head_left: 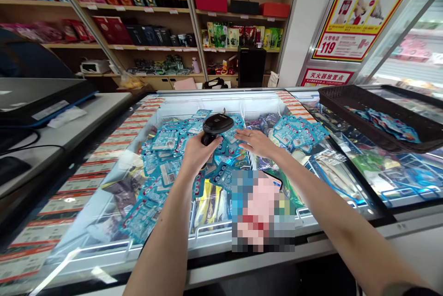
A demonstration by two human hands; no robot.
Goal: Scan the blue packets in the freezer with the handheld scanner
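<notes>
Two bare hands work over a shop freezer, held apart from each other. The left hand [199,152] is clamped around the grip of a black pistol-grip barcode scanner [218,123], its head tilted above the pile. The right hand [255,142] is open, palm down, its spread fingers [240,133] at the edge of a heap of flat teal-blue barcoded packets [166,148]; whether they touch the heap cannot be told. The packets lie in loose overlapping drifts inside a white chest freezer [221,94] with a glass-topped front edge, directly below and around both hands. Beside them, nearer the person, stand slim yellow-wrapped bars [207,203], and a pixelated patch [259,210] hides whatever lies just beyond the lower rim. To the right, a dark brown woven plastic basket [349,102] rests on the neighbouring freezer, holding more blue packets [387,125]. A grey counter [72,113] runs along the left side. Beyond the freezer rise wooden shelves [238,15] stacked with red gift boxes [207,1] and bottles, while a red-and-yellow safety poster [367,9] marked 119 hangs at upper right.
</notes>
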